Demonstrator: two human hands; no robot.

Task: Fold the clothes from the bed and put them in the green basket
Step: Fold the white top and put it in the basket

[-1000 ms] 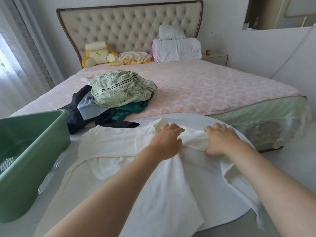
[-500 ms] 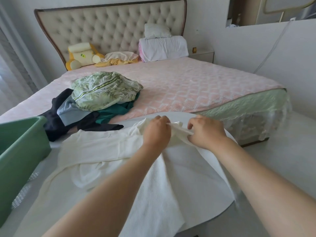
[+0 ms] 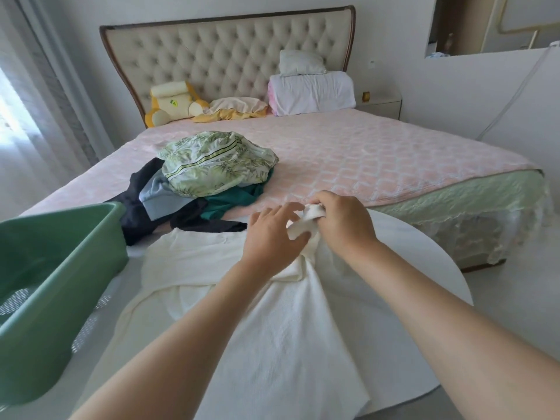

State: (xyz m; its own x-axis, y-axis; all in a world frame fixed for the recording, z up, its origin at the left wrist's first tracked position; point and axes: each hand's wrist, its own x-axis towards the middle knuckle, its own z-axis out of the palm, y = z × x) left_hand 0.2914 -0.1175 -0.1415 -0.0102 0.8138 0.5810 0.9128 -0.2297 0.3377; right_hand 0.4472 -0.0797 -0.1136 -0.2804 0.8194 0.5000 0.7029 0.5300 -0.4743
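Fold prep: cream knit garment [image 3: 281, 328] on round table [image 3: 424, 253]

- Task item location: the garment lies spread over the white table at the foot of the bed [image 3: 378, 159]. Its near hem hangs off the table edge toward the camera. The body lies flat at left, while folds gather toward the far end.
- Right hand [image 3: 345, 228]: clenched round a bunched end of the garment, probably a sleeve or shoulder, and lifting it slightly off the table. Judged purpose: gather the loose part so that it can be laid over the body.
- Left hand [image 3: 272, 241]: fingers straight and spread, palm down on the fabric just beside the bunch and gripping nothing. Judged purpose: pin the body in place so the right hand's pull does not drag the whole piece.
- Green basket [image 3: 112, 216]: stands at the left, touching or almost touching the table, within the left arm's reach. Its perforated floor shows.
- Remaining pile on the bed's pink cover: a leaf-print garment [image 3: 218, 165] on top, with a teal piece [image 3: 236, 198], a grey-blue piece [image 3: 157, 197] and dark clothing [image 3: 139, 213] under it. All are unfolded.
- Progress, judged: early, with this piece not yet folded and the pile waiting.
- Risk: the overhanging hem may slide the knit off the table if the left hand lifts.
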